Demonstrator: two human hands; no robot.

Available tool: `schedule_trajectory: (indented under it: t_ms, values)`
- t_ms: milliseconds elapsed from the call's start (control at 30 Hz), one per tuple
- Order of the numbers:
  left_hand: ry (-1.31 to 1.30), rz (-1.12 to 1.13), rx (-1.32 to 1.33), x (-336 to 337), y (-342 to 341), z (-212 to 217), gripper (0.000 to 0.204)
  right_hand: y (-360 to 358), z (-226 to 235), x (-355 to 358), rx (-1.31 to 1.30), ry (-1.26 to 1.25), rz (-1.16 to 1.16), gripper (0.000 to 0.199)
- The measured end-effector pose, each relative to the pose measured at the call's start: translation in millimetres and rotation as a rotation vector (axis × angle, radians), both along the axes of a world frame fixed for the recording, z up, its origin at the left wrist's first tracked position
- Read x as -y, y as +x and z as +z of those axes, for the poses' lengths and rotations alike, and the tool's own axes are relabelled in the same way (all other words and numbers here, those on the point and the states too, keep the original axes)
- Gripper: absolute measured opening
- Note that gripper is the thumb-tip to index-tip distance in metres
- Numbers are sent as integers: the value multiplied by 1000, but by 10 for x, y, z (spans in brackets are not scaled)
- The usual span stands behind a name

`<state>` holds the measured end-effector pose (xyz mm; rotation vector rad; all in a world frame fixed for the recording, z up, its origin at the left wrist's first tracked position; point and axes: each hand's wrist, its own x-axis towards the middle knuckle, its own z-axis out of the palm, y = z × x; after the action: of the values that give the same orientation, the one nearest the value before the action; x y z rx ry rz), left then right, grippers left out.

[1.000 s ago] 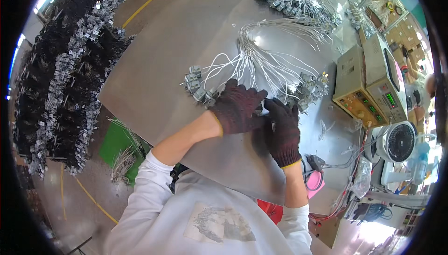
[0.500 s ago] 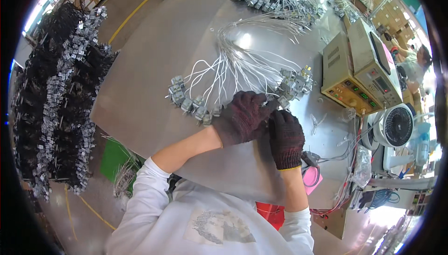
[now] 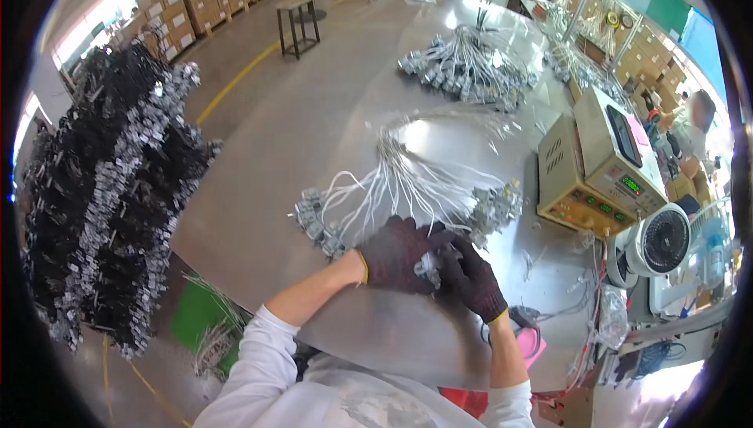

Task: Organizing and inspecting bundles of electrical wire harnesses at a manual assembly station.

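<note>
Both my hands wear dark knit gloves and meet over the near part of a shiny metal table [image 3: 345, 138]. My left hand [image 3: 394, 256] and my right hand [image 3: 471, 275] close together on a small grey connector piece [image 3: 428, 267] with white wires. Just beyond them lies a fanned bundle of white wires [image 3: 400, 185] with grey connector blocks at its left end [image 3: 314, 220] and right end [image 3: 494, 204].
A second wire bundle [image 3: 467, 67] lies farther back. Beige test instruments [image 3: 600, 165] and a small white fan [image 3: 659, 244] stand at the right. A rack of dark hanging parts [image 3: 110, 193] is at the left. A pink object [image 3: 529, 342] sits near my right wrist. Another person [image 3: 694, 118] is far right.
The view has tilted so the table and wire bundle sit lower in the frame. My hands stay together near the bundle's right end, now gripping a small grey piece.
</note>
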<state>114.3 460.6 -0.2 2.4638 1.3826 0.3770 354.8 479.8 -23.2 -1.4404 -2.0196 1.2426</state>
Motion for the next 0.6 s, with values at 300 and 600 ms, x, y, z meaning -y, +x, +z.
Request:
schedule_trajectory:
  t_ms: [300, 600]
  values:
    - [12, 62, 64, -32, 61, -146, 93, -148, 88, -259, 509, 517, -162, 55]
    - [-67, 84, 64, -39, -2, 34, 84, -155, 160, -241, 383, 553, -114, 55]
